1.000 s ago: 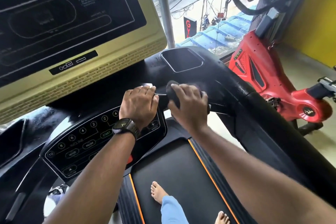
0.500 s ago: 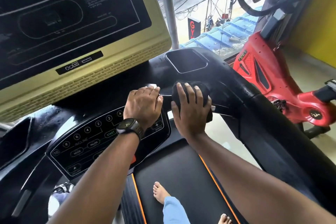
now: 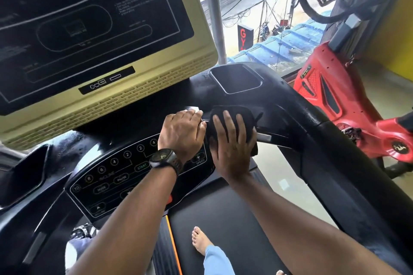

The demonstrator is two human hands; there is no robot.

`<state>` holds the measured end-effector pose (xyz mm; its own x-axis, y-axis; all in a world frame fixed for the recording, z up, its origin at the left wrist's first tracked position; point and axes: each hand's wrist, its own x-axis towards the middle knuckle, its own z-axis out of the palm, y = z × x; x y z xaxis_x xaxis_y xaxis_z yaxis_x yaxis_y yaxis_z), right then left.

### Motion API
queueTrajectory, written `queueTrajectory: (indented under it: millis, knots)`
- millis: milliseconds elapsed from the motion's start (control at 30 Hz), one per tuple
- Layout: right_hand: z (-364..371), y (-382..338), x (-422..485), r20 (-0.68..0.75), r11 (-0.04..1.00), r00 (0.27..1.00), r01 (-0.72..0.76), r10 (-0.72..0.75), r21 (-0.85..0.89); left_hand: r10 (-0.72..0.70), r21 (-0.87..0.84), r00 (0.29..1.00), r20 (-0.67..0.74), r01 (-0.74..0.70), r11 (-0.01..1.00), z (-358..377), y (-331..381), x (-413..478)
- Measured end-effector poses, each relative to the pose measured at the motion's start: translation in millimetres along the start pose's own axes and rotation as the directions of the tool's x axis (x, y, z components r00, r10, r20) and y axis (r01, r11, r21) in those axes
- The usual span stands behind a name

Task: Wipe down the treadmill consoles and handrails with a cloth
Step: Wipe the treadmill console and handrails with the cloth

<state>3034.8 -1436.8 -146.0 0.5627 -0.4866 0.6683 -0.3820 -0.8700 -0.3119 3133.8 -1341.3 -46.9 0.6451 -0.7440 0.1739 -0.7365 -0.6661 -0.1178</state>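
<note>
My right hand lies with straight fingers on a black cloth and presses it onto the inner grip bar of the treadmill, just right of the keypad. A corner of the cloth hangs below my palm. Right beside it, my left hand, with a watch on the wrist, curls round the same bar's silver section. The black right handrail runs down toward me. Above the keypad stands the cream-framed console screen, which is dark.
A square cup holder sits in the console behind the cloth, and another recess is at the left. A red exercise bike stands to the right, by the window. My bare foot is on the belt.
My right hand's fingers have straightened from a curled grip on the cloth to lying flat over it. The cloth has spread further over the bar. My left hand kept its hold.
</note>
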Motion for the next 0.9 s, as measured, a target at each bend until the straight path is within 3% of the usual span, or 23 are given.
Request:
queueTrajectory:
  millis: [200, 367, 533, 667, 700, 833, 900]
  knots:
    - [-12.9, -0.8, 18.2, 0.043, 1.0, 0.999, -0.013, 0.012, 0.008, 0.0, 0.006, 1.0, -0.001, 0.0, 1.0, 1.9, -0.8, 0.1]
    - [-24.9, -0.5, 67.3, 0.35, 0.981, 0.922, -0.189, 0.167, 0.031, 0.002, -0.006, 1.0, 0.01, -0.001, 1.0, 2.4, -1.8, 0.7]
    - [-31.4, 6.6, 51.2, 0.317, 0.996, 0.944, -0.09, 0.089, -0.012, 0.003, -0.025, 1.0, -0.007, -0.003, 1.0, -0.6, -0.5, -1.2]
    - [-34.9, 17.4, 94.9, 0.592, 0.976, 0.8, -0.192, 0.096, 0.1, 0.004, -0.031, 1.0, 0.005, -0.003, 1.0, -0.4, -1.0, -0.2]
    - [-34.0, 18.3, 93.0, 0.588, 0.97, 0.802, -0.212, 0.102, 0.12, 0.002, -0.033, 1.0, 0.01, -0.002, 0.999, 0.0, -1.5, -0.2]
    - [-37.4, 15.6, 50.5, 0.344, 0.995, 0.935, -0.096, 0.083, 0.022, 0.003, -0.023, 1.0, -0.011, -0.003, 1.0, 1.1, -1.0, -0.7]
    - [-37.3, 21.7, 59.2, 0.408, 0.999, 0.913, -0.034, 0.019, 0.031, 0.004, -0.027, 1.0, -0.014, -0.005, 1.0, 0.3, 0.1, -0.5]
